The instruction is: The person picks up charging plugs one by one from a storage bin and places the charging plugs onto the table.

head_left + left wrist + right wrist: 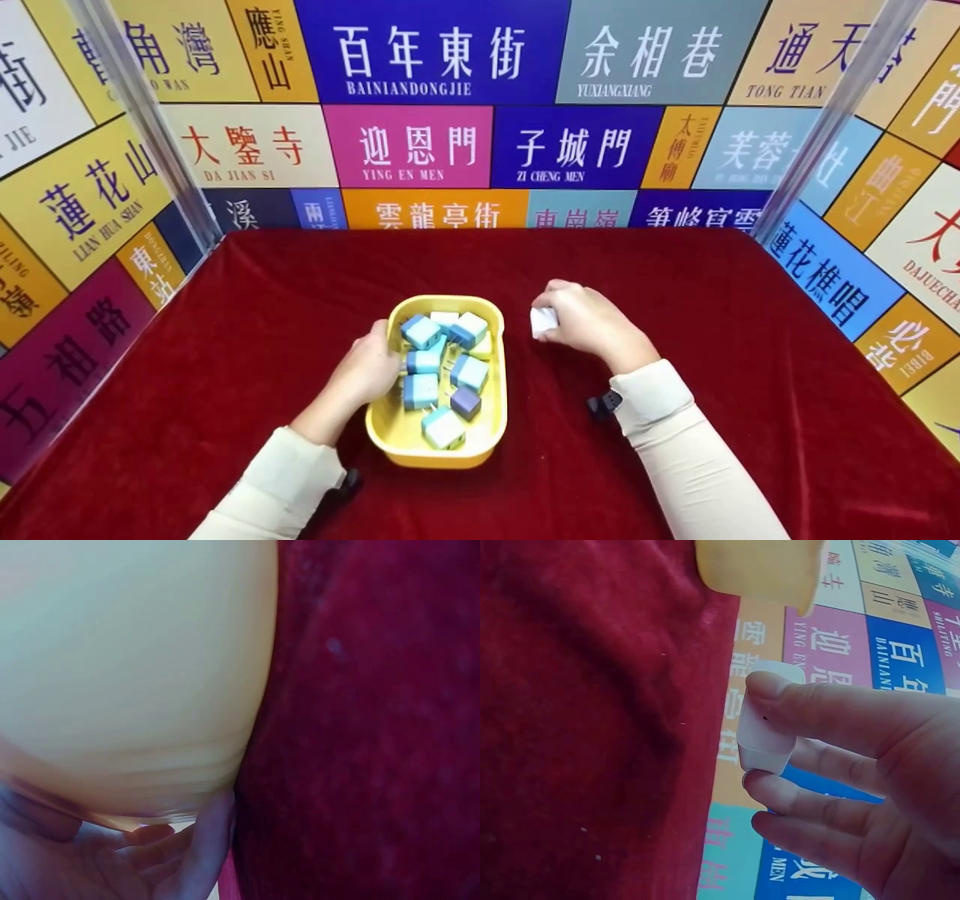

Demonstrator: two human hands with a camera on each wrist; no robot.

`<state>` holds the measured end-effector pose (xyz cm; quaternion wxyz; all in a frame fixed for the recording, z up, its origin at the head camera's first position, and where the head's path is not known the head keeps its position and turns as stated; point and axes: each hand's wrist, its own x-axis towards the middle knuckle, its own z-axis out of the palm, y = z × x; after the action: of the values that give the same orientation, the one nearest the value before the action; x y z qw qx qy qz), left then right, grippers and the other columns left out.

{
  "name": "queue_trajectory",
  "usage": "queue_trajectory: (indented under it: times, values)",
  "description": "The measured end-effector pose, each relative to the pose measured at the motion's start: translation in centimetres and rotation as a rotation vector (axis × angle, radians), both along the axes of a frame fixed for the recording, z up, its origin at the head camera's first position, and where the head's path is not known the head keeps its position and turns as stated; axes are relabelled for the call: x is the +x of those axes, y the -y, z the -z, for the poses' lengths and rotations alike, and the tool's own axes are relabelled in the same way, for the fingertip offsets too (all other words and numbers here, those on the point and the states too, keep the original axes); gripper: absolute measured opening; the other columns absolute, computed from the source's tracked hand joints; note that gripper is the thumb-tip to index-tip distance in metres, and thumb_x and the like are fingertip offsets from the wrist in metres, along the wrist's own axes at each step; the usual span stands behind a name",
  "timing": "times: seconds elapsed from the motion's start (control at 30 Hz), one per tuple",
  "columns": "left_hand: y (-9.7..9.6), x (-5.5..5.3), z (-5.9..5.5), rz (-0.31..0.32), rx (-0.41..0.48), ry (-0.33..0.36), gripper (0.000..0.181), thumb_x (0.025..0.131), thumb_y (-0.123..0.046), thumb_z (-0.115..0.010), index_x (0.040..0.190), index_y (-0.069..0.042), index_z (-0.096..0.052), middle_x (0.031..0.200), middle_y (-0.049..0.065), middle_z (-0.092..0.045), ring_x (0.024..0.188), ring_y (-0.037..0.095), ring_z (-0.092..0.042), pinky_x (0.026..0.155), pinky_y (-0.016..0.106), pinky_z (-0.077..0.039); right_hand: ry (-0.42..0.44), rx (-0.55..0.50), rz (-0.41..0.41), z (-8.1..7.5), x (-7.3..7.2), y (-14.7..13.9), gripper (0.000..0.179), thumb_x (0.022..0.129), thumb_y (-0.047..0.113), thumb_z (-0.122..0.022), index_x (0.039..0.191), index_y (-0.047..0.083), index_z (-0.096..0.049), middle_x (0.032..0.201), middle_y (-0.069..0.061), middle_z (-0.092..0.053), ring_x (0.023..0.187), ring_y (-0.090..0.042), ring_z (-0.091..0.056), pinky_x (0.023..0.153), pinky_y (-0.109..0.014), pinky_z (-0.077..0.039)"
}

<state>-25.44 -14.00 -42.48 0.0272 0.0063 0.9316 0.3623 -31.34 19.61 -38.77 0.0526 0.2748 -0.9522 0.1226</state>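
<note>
A yellow plastic tub (436,454) stands on the red cloth, holding several plug-in chargers, mostly white and blue, such as the charger (444,429) near its front end. One charger (466,403) inside looks dark purple. My left hand (369,367) grips the tub's left side; close up in the left wrist view, its fingers (206,840) lie against the tub wall (135,690). To the right of the tub, my right hand (589,319) pinches a white charger (769,720) between thumb and fingers. Its prongs cannot be seen.
Dark red cloth (750,337) covers the table around the tub. Behind it and at both sides rise panels (420,146) printed with colourful street-name signs. Clear uprights (817,112) stand at the back corners. A black wrist strap (604,405) shows at the right cuff.
</note>
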Motion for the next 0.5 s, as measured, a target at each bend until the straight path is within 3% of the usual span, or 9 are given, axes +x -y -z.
queue_trajectory:
  times: [0.5]
  values:
    - [0.0, 0.0, 0.0, 0.002, -0.004, -0.003, 0.058, 0.099, -0.005, -0.05, 0.156, 0.002, -0.039, 0.132, 0.025, -0.066, 0.115, 0.034, -0.066, 0.091, 0.051, -0.061, 0.015, 0.073, -0.017, 2.2, -0.5, 0.3, 0.025, 0.081, 0.014, -0.09, 0.104, 0.009, -0.082, 0.101, -0.007, -0.066, 0.085, -0.028, -0.064, 0.081, -0.045, -0.057]
